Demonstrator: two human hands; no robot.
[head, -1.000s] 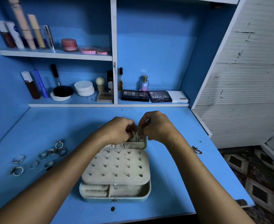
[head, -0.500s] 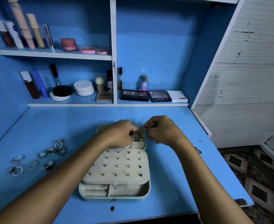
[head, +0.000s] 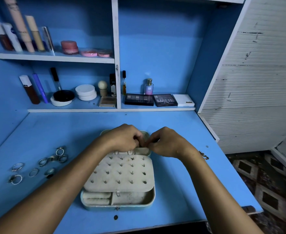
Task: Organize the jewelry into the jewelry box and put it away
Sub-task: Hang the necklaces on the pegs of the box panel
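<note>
We see the open jewelry box [head: 118,188], pale, worn, long axis near-to-far, left hand [head: 123,138] and right hand [head: 165,142] with fingers pinched together over its far end, what they grip we cannot tell, rings [head: 37,164] at left on the counter [head: 181,191]

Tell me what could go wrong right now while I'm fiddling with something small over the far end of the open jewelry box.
1. The left hand and right hand pinch something tiny over the pale open jewelry box; a slip could drop it among the earring pegs.
2. The gold chain lies close beside the right forearm and could get swept off the blue desk.
3. The loose silver rings sit close to the left forearm and could be scattered.
</note>
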